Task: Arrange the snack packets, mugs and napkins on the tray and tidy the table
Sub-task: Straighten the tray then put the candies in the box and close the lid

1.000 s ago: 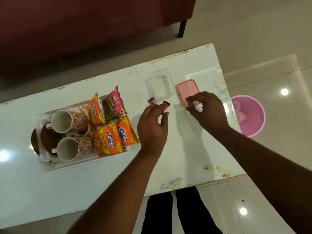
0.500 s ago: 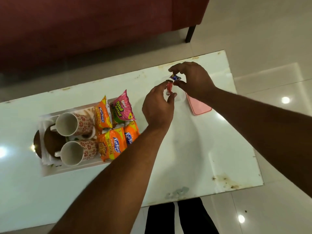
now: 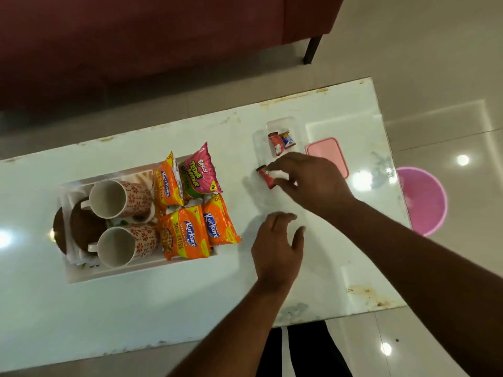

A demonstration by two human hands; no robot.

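A white tray [image 3: 141, 270] at the table's left holds two floral mugs [image 3: 119, 198] [image 3: 125, 244] lying on their sides. It also holds three orange Kurkure packets [image 3: 187, 235] and a pink Bingo packet [image 3: 200, 172]. A clear small container [image 3: 296, 126] further right holds a red sachet [image 3: 276, 142] and a blue one [image 3: 288, 138]. My right hand [image 3: 310, 183] pinches another red sachet [image 3: 265, 177] on the table just below that container. My left hand [image 3: 277, 243] hovers open over the table, holding nothing.
A pink lid [image 3: 330, 152] lies right of the container. Brown coasters [image 3: 84, 224] and a white napkin [image 3: 72, 254] sit at the tray's left end. A pink bin [image 3: 424, 200] stands on the floor off the right edge. A dark red sofa [image 3: 163, 36] runs behind the table.
The red and blue sachets that my hands held over the container now lie inside it. My right hand has dropped to a red sachet on the table. My left hand has drawn back empty.
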